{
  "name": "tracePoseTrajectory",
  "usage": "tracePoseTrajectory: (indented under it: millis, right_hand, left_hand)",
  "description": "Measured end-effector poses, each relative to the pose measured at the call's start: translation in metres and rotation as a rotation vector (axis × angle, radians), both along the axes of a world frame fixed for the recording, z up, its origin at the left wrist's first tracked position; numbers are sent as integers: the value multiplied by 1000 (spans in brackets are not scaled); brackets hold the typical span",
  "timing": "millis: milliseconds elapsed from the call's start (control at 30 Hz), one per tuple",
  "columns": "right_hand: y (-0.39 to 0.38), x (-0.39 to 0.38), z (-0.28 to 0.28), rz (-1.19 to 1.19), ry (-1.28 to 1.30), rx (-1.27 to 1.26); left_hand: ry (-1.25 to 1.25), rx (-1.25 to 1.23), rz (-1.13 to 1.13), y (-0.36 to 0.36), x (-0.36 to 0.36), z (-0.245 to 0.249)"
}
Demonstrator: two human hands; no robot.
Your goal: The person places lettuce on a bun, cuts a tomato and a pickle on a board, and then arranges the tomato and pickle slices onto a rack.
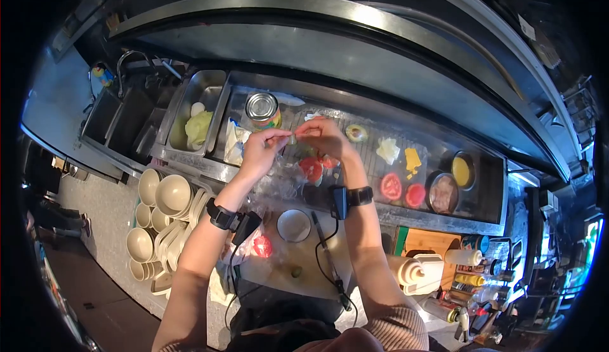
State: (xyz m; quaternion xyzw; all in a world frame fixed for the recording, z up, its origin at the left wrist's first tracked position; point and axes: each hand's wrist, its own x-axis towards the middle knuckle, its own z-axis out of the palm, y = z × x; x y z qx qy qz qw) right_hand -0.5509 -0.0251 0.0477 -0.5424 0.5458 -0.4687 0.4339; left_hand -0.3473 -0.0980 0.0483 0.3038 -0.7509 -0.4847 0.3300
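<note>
My left hand point(258, 154) reaches over the steel prep counter, its thumb and fingertips pinched together. Close against it, my right hand point(325, 139) pinches too, so the fingertips of both nearly meet. Something small, pale and greenish shows between them, too small to name. Just below the hands lie cut tomato pieces point(311, 169) and crumpled clear plastic wrap point(287, 184). Behind my left hand stands a large metal can point(262, 107). A halved avocado point(356, 133) rests right of my right hand.
On the counter's right are tomato slices point(391, 187), yellow cheese point(412, 160) and a bowl of meat point(444, 193). Lettuce point(199, 129) sits in a steel pan at left, beside the sink point(136, 120). Stacked bowls point(173, 195) stand lower left; squeeze bottles point(412, 272) lower right.
</note>
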Motion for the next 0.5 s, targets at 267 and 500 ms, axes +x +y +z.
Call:
tracePoseTrajectory:
  millis: [267,500]
  right_hand:
    - [9,-31,18,-289,338,126]
    - [-47,-74,-119,-640,150,118]
  left_hand:
    - [2,-206,132,23,24,23]
    - [-52,-272,139,64,97,31]
